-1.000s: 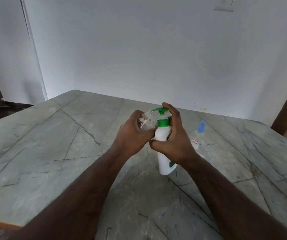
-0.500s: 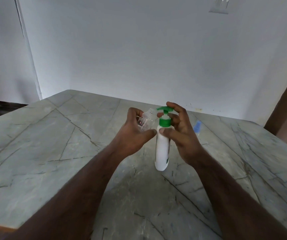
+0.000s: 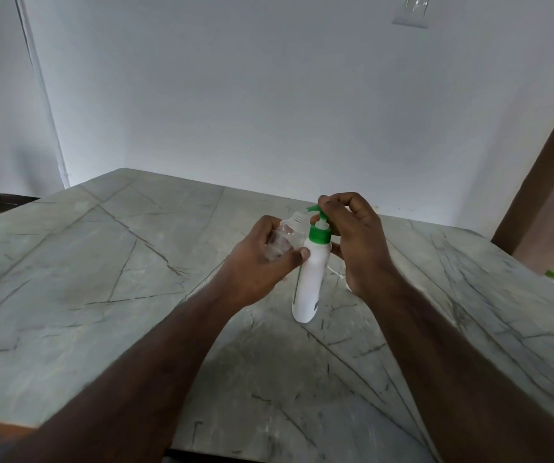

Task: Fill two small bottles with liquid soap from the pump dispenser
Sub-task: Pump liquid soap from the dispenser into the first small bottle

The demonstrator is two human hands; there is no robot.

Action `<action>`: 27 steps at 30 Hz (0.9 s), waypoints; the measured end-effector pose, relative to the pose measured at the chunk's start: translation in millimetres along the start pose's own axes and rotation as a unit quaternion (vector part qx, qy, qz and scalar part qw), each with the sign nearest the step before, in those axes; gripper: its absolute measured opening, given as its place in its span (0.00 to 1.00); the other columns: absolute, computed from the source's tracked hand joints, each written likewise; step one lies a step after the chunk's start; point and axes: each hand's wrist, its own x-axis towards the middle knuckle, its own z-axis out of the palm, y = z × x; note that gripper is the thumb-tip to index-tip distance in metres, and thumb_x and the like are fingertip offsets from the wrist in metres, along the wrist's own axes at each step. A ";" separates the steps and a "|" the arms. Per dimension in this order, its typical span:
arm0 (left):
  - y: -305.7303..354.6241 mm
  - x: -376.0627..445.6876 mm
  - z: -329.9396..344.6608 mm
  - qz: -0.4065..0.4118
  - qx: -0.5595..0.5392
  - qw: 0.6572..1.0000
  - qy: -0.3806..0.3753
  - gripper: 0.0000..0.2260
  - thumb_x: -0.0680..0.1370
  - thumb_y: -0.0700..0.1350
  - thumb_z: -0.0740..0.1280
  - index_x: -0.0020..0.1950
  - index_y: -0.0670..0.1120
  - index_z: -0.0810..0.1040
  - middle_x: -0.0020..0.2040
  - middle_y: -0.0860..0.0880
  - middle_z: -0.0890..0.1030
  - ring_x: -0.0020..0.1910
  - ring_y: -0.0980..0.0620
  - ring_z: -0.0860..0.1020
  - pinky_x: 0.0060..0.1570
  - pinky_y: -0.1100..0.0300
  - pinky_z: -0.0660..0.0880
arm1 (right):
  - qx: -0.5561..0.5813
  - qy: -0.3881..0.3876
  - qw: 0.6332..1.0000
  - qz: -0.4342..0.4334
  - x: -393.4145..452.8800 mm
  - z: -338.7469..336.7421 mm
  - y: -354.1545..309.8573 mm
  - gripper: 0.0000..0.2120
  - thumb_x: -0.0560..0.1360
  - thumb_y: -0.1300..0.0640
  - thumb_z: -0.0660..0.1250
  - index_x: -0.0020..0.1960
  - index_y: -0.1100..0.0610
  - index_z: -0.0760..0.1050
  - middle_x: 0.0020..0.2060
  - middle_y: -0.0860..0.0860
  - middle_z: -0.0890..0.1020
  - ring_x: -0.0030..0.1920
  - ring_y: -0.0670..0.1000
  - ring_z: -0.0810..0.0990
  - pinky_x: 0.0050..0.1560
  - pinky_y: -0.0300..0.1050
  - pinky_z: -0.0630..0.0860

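Pump dispenser (image 3: 310, 282): white body, green collar and green pump head, standing on the grey veined bench (image 3: 85, 262), leaning slightly; it serves as the reference landmark.

Left of the dispenser: the left hand (image 3: 262, 262) is closed around a small clear bottle (image 3: 284, 237). The bottle is tilted, with its open threaded neck pointing up and right, just below the green spout. The left thumb tip touches the dispenser's white shoulder. Whether the bottle contains soap cannot be determined.

At the dispenser: the base rests on the bench, near the middle of the surface, between the two forearms.

Right of the dispenser: the right hand (image 3: 357, 242) wraps the upper body and collar from behind, with the curled fingers (image 3: 330, 203) on top of the pump head.

Far right of the dispenser: a green-capped object (image 3: 553, 275) sits at the frame edge, well apart; its body is mostly cut off.

Behind the dispenser: a plain white wall (image 3: 269, 95).
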 end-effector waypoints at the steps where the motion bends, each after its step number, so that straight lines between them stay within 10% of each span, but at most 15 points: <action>1: 0.3 0.1 0.1 -0.002 -0.001 1.000 0.002 0.22 0.77 0.59 0.71 0.65 0.53 0.68 0.57 0.54 0.80 0.49 0.50 0.83 0.49 0.45 0.84 | 0.003 -0.001 1.000 0.007 -0.2 0.3 -2.0 0.06 0.78 0.55 0.68 0.43 0.52 0.77 0.46 0.53 0.84 0.47 0.54 0.83 0.53 0.56 0.81; 7: 3.2 -1.7 1.0 0.008 -0.020 1.000 0.000 0.24 0.76 0.60 0.71 0.66 0.52 0.69 0.57 0.52 0.81 0.49 0.50 0.84 0.51 0.44 0.83 | 0.004 -0.021 0.996 0.082 4.3 4.9 -14.6 0.07 0.77 0.54 0.68 0.41 0.53 0.77 0.35 0.47 0.82 0.33 0.42 0.79 0.40 0.43 0.76; 27: -3.4 0.9 3.9 0.036 -0.013 0.999 0.031 0.17 0.76 0.59 0.72 0.61 0.57 0.71 0.49 0.57 0.82 0.44 0.53 0.83 0.46 0.46 0.83 | -0.041 0.016 0.996 0.084 0.6 20.3 -9.2 0.09 0.78 0.55 0.63 0.41 0.51 0.79 0.41 0.50 0.82 0.44 0.51 0.80 0.52 0.52 0.79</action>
